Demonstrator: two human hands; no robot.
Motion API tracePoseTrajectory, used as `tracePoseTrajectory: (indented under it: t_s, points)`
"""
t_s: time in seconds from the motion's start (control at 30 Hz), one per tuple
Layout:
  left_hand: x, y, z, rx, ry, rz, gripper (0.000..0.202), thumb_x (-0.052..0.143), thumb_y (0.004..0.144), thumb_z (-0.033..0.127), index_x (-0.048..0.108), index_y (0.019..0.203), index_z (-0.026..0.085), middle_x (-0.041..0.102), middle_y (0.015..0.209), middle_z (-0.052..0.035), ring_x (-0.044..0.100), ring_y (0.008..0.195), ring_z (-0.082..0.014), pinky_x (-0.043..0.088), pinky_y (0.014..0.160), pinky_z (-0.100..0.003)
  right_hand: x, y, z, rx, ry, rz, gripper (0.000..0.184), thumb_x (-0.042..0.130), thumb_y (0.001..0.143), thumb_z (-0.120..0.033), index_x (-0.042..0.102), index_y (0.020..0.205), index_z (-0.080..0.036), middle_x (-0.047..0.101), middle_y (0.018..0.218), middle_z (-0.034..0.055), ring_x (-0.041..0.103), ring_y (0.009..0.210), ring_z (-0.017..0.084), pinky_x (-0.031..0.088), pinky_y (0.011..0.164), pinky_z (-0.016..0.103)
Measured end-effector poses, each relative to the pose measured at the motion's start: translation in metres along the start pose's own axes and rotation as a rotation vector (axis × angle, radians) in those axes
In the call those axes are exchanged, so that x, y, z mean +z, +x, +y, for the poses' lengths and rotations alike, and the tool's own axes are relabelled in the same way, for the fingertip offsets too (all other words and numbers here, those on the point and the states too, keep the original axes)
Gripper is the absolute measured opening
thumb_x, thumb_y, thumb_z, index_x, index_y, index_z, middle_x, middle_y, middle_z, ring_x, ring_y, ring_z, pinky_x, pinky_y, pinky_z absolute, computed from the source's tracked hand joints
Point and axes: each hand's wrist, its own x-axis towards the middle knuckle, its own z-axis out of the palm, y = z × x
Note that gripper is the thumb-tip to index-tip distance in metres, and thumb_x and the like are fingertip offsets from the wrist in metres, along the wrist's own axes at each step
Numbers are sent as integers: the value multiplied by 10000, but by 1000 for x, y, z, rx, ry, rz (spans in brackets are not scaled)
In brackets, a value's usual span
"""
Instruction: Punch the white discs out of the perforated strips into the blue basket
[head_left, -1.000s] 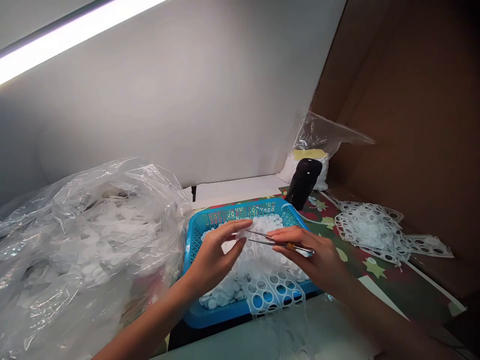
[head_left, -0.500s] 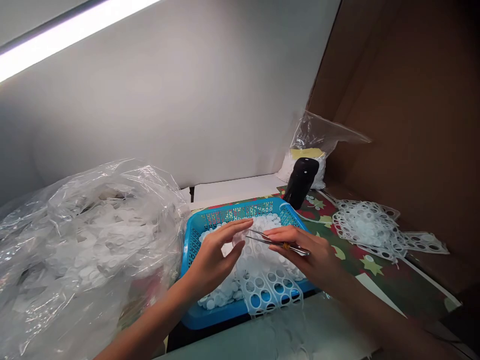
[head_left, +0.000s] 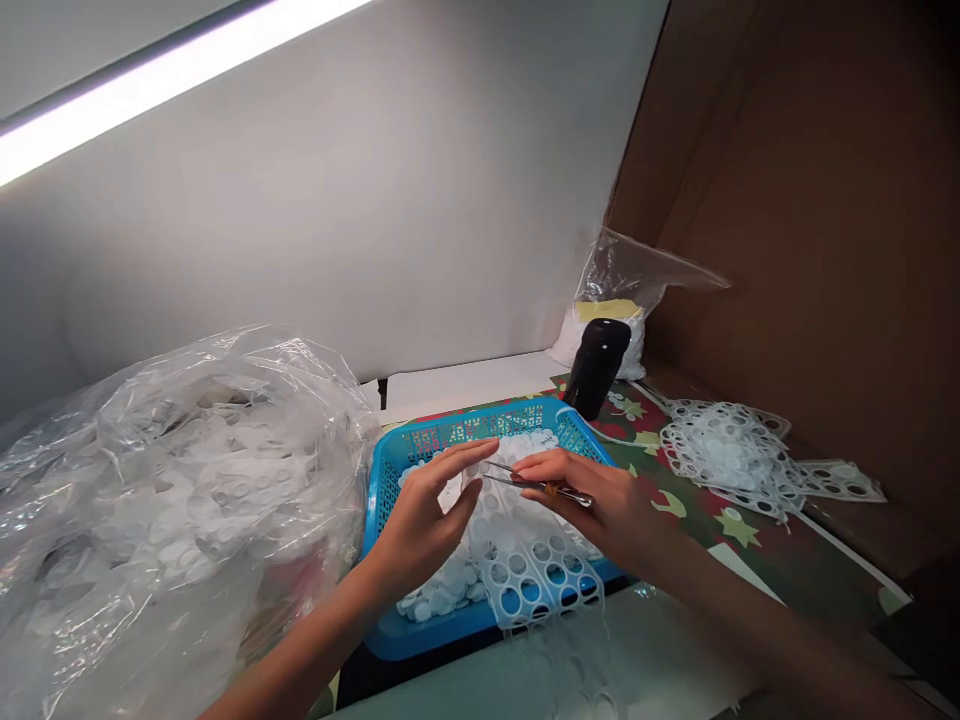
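Note:
My right hand (head_left: 574, 490) grips metal tweezers (head_left: 566, 492) with a yellowish band round them. Their tips point left, toward the gap between the thumb and fingers of my left hand (head_left: 435, 505). Held at its upper end in my left hand is a translucent white sheet (head_left: 536, 580) of round cut-outs. The sheet hangs down over the near rim of a blue plastic basket (head_left: 409, 640), its lower rows of holes open. Small white discs (head_left: 442, 590) fill the basket beneath my hands. My fingers partly hide the sheet's upper end.
On the left lies a large clear plastic bag (head_left: 217, 470) of white pieces. Behind the basket are a black cylindrical object (head_left: 596, 370) and a smaller bag with a yellow label (head_left: 607, 310). Punched-out sheets (head_left: 727, 450) are heaped at right, by a brown panel (head_left: 787, 250).
The tweezers and my right hand have shifted slightly left, with their tips nearer my left fingers. The whole view has moved a little. Both hands keep their hold.

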Motion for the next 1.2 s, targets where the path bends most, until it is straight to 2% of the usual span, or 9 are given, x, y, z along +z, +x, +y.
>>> tracePoseTrajectory:
  t_s: [0.23, 0.4, 0.53, 0.6, 0.67, 0.77, 0.87, 1.03, 1.2]
  points:
    - [1, -1, -1, -60, -155, 66, 373, 442, 871, 125, 525, 1208, 264, 526, 1270, -24, 468, 1188, -169, 459, 956, -321, -2, 3, -8, -2, -25, -10, 175, 510, 889, -153, 524, 1051, -215, 601, 1029, 31, 558, 1019, 142, 491, 823, 249]
    - [2, -2, 3, -48, -216, 152, 343, 430, 882, 139, 537, 1192, 238, 542, 1232, -41, 519, 1124, -157, 487, 918, -290, 5, 1, -6, 69, -29, -58, 136, 504, 896, -183, 531, 1023, -222, 608, 950, 6, 591, 846, 121, 493, 713, 243]
    - [1, -1, 2, -49, -168, 166, 310, 444, 872, 140, 567, 1137, 242, 562, 1199, -33, 504, 1132, -166, 490, 910, -303, 7, -2, -2, 23, -4, 21, 175, 526, 882, -166, 531, 1047, -225, 617, 986, 7, 586, 930, 128, 490, 800, 251]
    - [2, 0, -1, -75, -117, 166, 305, 453, 863, 145, 553, 1133, 246, 565, 1185, -35, 515, 1112, -175, 491, 900, -326, 6, -2, 0, 14, -10, 57, 190, 536, 876, -164, 533, 1054, -229, 620, 995, 7, 589, 926, 127, 498, 791, 245]
    - [3, -1, -7, -127, -28, 140, 313, 468, 848, 155, 526, 1145, 239, 562, 1181, -49, 535, 1075, -193, 495, 873, -361, 5, -3, 1, 24, -9, 48, 177, 527, 881, -176, 537, 1050, -229, 622, 987, 11, 597, 881, 126, 508, 746, 244]
    - [6, -4, -16, -201, 131, -11, 333, 494, 823, 181, 500, 1156, 196, 564, 1176, -100, 559, 1025, -236, 489, 843, -422, 5, -3, 2, 40, 7, -2, 158, 512, 890, -197, 543, 1043, -221, 623, 965, 20, 598, 836, 129, 506, 709, 254]
    - [9, -7, -22, -201, 258, -124, 328, 497, 816, 184, 509, 1143, 167, 606, 1097, -126, 565, 1003, -264, 462, 854, -452, 7, -3, 3, 47, 17, -31, 161, 512, 891, -211, 550, 1048, -214, 624, 953, 25, 597, 833, 134, 498, 692, 253]
    - [9, -6, -22, -176, 272, -119, 249, 484, 819, 169, 562, 1054, 182, 640, 899, -68, 586, 888, -232, 470, 792, -402, 8, -4, 5, 46, 10, -59, 161, 513, 889, -208, 558, 1045, -209, 626, 946, 23, 600, 823, 134, 492, 676, 251]
    - [6, -2, -16, -195, 241, -140, 171, 477, 849, 218, 635, 912, 196, 619, 868, -61, 587, 846, -216, 472, 751, -372, 9, -7, 6, 29, 21, -43, 169, 512, 890, -215, 558, 1053, -214, 635, 933, 25, 608, 813, 136, 504, 661, 252]
